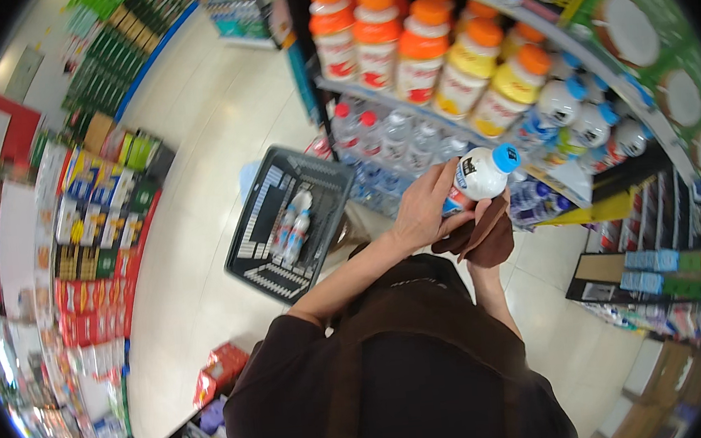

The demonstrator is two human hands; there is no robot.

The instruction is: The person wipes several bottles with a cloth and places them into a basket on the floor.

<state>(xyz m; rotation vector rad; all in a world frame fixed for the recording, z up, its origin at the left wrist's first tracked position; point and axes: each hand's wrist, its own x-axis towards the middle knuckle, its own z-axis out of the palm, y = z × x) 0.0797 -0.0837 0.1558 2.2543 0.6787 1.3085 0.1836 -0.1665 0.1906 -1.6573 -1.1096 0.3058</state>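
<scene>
A white plastic drink bottle [483,173] with a blue cap is held upright but tilted in front of the shelves. My left hand [426,209] grips its body from the left side. My right hand [490,228] is at the bottle's lower right, with a brown cloth [488,238] in it; the cloth hides most of the fingers. To the left, a dark grey shopping basket [260,183] has several similar bottles [293,231] lying inside.
Orange-capped juice bottles [423,44] fill the upper shelf, beside more blue-capped white bottles [592,126]. Clear water bottles [396,133] stand below. Stacked boxed goods [95,229] line the aisle at left. A red package [220,371] is at lower left, and a display rack [649,271] stands at right.
</scene>
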